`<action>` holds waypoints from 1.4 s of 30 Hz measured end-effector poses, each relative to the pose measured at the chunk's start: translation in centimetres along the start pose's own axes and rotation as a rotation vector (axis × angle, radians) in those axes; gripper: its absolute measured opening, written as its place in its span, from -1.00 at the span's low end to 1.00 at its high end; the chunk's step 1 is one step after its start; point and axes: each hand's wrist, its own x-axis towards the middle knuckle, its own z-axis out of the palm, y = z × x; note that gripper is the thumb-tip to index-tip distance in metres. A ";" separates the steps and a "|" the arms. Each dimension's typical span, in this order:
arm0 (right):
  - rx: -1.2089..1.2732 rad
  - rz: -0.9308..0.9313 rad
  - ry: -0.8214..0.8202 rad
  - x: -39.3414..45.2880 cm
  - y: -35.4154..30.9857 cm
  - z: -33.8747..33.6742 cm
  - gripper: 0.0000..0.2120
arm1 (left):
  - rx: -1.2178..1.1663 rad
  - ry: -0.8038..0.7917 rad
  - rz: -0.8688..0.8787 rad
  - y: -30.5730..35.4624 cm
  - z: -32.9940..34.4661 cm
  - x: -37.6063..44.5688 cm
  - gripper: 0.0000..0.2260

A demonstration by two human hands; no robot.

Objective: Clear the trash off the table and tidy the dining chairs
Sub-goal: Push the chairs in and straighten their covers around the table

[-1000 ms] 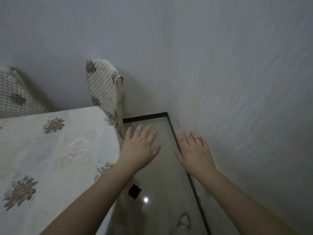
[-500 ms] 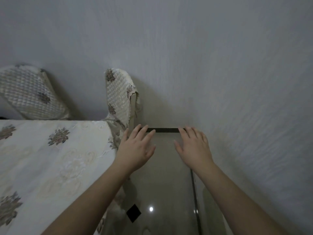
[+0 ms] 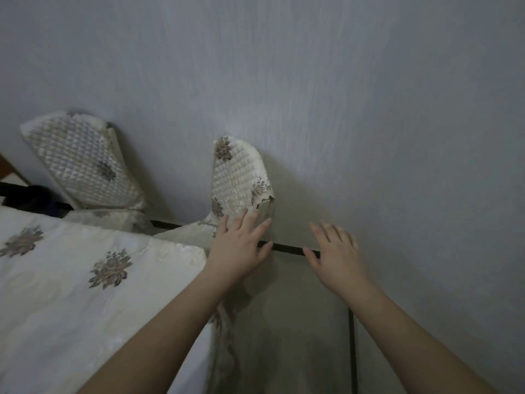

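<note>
Two dining chairs with quilted cream floral covers stand against the wall past the table's far corner: the nearer chair (image 3: 240, 177) just beyond my left hand, the other chair (image 3: 82, 163) further left. The table (image 3: 71, 280) under a cream flowered cloth fills the lower left. My left hand (image 3: 238, 248) is stretched forward with straight spread fingers, its fingertips at the lower edge of the nearer chair's back; contact is unclear. My right hand (image 3: 335, 257) hovers flat and spread above the floor by the dark skirting, holding nothing.
A pale wall (image 3: 369, 109) rises ahead and to the right, with a dark skirting strip (image 3: 287, 248) along its base. Glossy floor (image 3: 292, 336) forms a narrow gap between table and wall. Something dark (image 3: 31, 197) lies at the far left beyond the table.
The view has swung left and forward, bringing the second chair into sight. Both hands have moved toward the nearer chair, the left one now reaching its back.
</note>
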 end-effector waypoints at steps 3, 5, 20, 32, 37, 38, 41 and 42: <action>0.020 -0.012 -0.005 4.3 -0.4 0.7 -0.39 | -0.002 -0.020 -0.012 -1.8 0.4 4.1 -0.47; 0.021 -0.030 0.005 6.8 -0.4 1.0 -0.40 | -0.001 -0.028 -0.025 -2.7 0.9 6.3 -0.48; 0.108 -0.288 -0.117 32.1 3.2 4.0 -0.43 | 0.024 -0.105 -0.301 -7.4 3.7 25.0 -0.48; 0.125 -0.549 -0.239 46.7 -4.8 7.8 -0.40 | -0.037 -0.141 -0.585 -10.7 8.4 28.0 -0.41; 0.092 -0.611 -0.271 50.6 -7.9 10.5 -0.40 | -0.079 -0.098 -0.646 -12.3 10.1 29.9 -0.42; 0.085 -0.617 -0.281 51.4 -8.2 10.9 -0.40 | -0.089 -0.093 -0.655 -12.3 10.4 30.2 -0.42; 0.053 -0.614 -0.315 53.4 -9.1 12.1 -0.39 | -0.111 -0.108 -0.687 -12.4 11.4 30.2 -0.44; 0.053 -0.615 -0.321 54.0 -9.3 12.6 -0.39 | -0.129 -0.133 -0.708 -12.5 11.8 30.2 -0.43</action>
